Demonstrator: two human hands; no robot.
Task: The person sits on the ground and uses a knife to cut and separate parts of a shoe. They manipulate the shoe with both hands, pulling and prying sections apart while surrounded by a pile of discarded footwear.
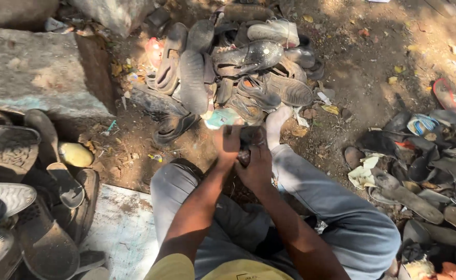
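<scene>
While both hands meet between the knees, the fingers [227, 139] of the left hand [228, 148] are curled shut around the near side of a small dark shoe [249, 137]. The right hand [256, 166] grips the same shoe from below, fingers closed about it. The shoe sits off the ground, held just above the person's grey trousers [316, 202] and beside a foot in a white sock [277, 124]. Directly beyond the hands lies a heap of worn sandals and soles [238, 67] on bare dirt ground [373, 62]. A second pile of footwear [425, 166] occupies the right side, a third [25, 197] the left, near a yellow-green fruit [75, 154]. A stone slab [36, 72] stands at upper left.
</scene>
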